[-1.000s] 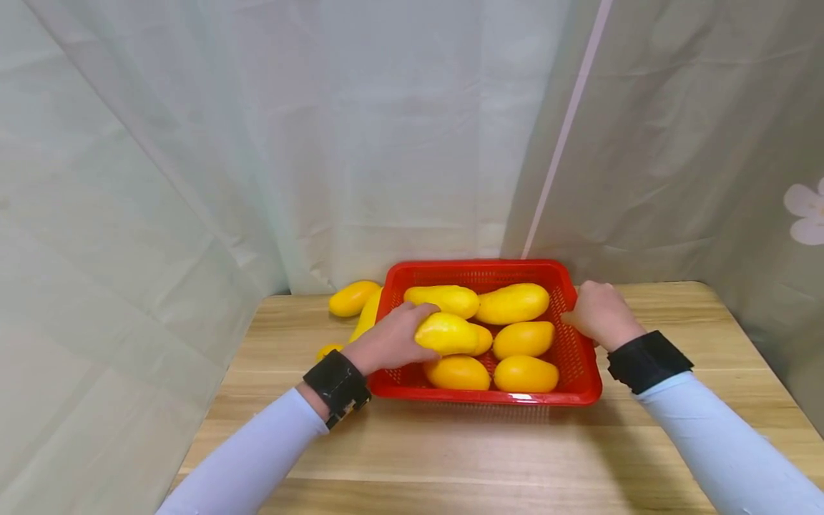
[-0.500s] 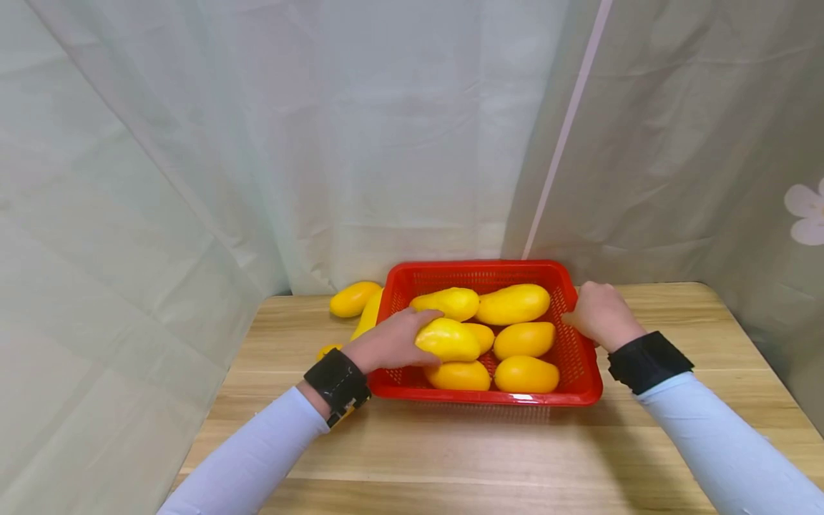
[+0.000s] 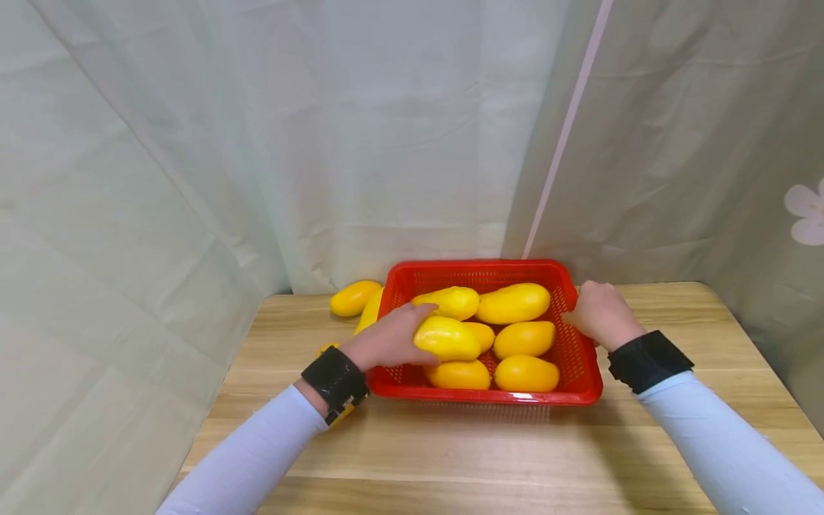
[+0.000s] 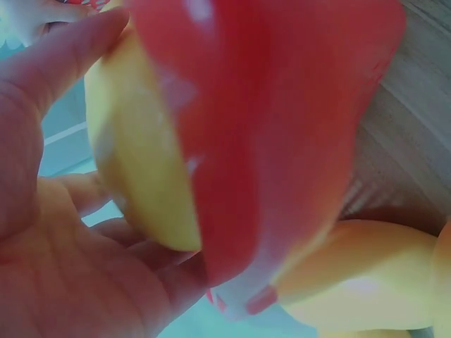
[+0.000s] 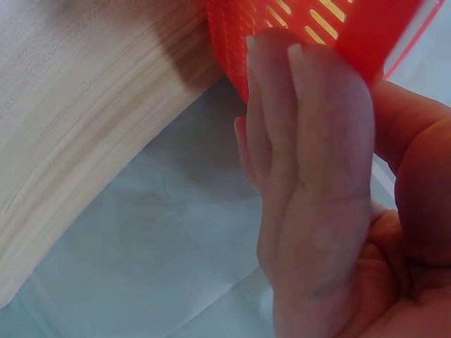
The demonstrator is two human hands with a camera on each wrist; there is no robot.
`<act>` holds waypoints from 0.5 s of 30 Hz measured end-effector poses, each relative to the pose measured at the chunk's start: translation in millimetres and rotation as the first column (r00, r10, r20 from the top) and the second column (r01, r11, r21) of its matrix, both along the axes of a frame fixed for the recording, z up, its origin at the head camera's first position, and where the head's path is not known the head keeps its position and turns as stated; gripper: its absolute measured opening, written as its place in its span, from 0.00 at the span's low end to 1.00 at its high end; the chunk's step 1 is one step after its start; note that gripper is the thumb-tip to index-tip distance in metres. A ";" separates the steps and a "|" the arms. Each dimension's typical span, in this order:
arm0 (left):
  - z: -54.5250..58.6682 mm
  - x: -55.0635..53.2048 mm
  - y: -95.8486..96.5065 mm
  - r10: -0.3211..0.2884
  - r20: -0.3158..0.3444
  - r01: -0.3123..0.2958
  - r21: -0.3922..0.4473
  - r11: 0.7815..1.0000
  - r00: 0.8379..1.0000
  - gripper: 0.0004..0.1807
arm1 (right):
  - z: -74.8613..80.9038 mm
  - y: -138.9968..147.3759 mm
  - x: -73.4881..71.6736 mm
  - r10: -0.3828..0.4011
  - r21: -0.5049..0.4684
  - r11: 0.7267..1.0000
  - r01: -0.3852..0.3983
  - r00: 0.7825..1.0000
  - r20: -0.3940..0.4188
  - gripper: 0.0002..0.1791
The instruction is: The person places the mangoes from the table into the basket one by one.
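Observation:
A red plastic basket (image 3: 489, 398) with mesh walls stands on the wooden table, holding several yellow mangoes. My left hand (image 3: 394, 336) reaches over its left rim and grips a yellow mango (image 3: 447, 339), thumb on one side and fingers on the other. This mango overlaps an orange-yellow one (image 3: 481, 336) behind it. In the left wrist view, the red rim hides part of the gripped mango (image 4: 137, 141). My right hand (image 3: 601, 315) holds the basket's right rim; in the right wrist view its fingers (image 5: 317, 141) lie against the outside wall, with the thumb on the rim's other side.
Left of the basket, more yellow fruit lies on the table (image 3: 502, 458), including a mango (image 3: 355, 298) near the back edge and a longer one (image 3: 370, 312) partly behind the basket. A pale curtain (image 3: 412, 143) hangs right behind the table.
The mango in my left hand has tilted and sunk slightly. The mango at the basket's back left has shifted a little to the right. My right hand has stayed on the rim.

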State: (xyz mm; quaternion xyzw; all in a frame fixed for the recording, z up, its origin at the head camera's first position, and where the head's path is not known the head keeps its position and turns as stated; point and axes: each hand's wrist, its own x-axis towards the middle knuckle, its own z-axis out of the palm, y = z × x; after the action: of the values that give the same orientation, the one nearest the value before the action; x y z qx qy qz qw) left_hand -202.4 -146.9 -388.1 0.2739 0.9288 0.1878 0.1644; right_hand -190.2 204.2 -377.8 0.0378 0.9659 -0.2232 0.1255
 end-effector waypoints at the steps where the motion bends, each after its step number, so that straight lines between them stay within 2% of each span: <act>1: 1.5 -0.1 -0.4 0.002 -0.006 -0.002 0.003 1.000 1.000 0.50 | 0.5 -0.1 0.0 0.001 0.002 1.000 -0.001 1.000 0.000 0.18; 8: 14.6 -1.0 -6.6 0.033 -0.030 -0.030 0.084 0.996 0.999 0.51 | 2.3 -0.2 0.1 0.006 -0.005 1.000 -0.006 1.000 0.000 0.18; 13: 24.5 -8.2 -19.7 0.113 -0.081 -0.101 0.136 0.986 0.990 0.50 | 2.3 -0.4 0.7 0.008 -0.001 1.000 -0.008 1.000 -0.001 0.18; 15: 28.5 -13.6 -27.0 0.155 -0.088 -0.138 0.180 0.974 0.984 0.50 | 2.1 -0.6 1.0 0.011 0.000 1.000 -0.011 1.000 0.000 0.18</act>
State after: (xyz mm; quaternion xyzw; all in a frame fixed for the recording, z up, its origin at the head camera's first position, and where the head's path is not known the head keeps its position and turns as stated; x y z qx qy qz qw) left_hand -216.0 -173.9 -359.7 0.2269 0.9338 0.2652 0.0783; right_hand -189.3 203.6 -375.7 0.0326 0.9662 -0.2223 0.1265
